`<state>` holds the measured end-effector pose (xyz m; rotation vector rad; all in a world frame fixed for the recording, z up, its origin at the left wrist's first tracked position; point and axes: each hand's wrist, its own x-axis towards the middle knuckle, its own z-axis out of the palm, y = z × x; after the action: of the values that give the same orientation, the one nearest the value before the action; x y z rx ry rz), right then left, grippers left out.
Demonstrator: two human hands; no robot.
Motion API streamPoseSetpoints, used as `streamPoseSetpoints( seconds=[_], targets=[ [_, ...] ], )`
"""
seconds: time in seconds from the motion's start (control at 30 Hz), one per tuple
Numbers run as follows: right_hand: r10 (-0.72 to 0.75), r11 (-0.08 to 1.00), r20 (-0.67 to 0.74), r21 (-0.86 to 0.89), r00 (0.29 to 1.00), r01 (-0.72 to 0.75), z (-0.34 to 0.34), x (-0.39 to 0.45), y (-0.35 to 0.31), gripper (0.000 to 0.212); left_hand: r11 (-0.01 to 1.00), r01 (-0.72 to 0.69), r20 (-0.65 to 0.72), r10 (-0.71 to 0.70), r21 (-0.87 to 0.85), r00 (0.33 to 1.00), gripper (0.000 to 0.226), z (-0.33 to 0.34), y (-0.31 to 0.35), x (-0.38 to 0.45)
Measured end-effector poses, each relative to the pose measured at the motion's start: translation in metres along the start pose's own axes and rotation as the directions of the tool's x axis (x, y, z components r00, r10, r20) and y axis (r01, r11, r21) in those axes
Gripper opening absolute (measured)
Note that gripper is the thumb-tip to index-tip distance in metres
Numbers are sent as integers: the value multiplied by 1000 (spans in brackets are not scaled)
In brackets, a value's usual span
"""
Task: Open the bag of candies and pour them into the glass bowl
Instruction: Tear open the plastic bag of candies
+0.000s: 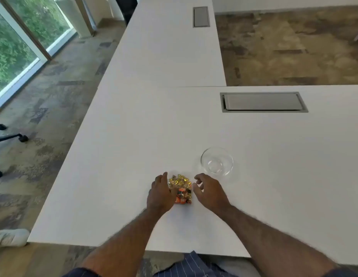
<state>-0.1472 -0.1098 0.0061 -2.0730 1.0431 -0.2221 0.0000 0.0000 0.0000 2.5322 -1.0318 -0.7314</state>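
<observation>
I'm seeing my left hand point(161, 193) pressing the crinkly foil candy bag point(181, 186) on the smooth white bench point(134, 136); right hand point(209, 193) beside it, fingers released, round glass bowl point(216, 161) just beyond

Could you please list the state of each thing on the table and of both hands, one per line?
Bag of candies: lying flat on the table, full, apparently unopened.
Glass bowl: upright, empty, right of and beyond the bag.
Left hand: resting on the bag's left edge, fingers open.
Right hand: open, curled beside the bag's right edge; contact unclear.
Near cable hatch: lid closed.
Far cable hatch: lid closed.
</observation>
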Motion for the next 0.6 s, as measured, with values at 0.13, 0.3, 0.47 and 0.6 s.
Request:
streamPoseSetpoints(
  seconds=[0.13,0.3,0.47,0.6],
  targets=[
    [294,924,116,220,949,-313,7,5,6,43,977,135,70,-125,-162,990,71,9,2,1],
    [360,851,224,319,906,-417,17,8,12,50,965,129,55,-119,-230,991,67,17,-8,4],
    [420,699,322,482,849,-528,22,16,13,58,878,230,41,-234,-419,971,61,21,-8,2],
    [438,652,357,505,825,-566,28,15,11,51,768,295,73,-310,-568,948,53,21,-4,-2]
  ],
)
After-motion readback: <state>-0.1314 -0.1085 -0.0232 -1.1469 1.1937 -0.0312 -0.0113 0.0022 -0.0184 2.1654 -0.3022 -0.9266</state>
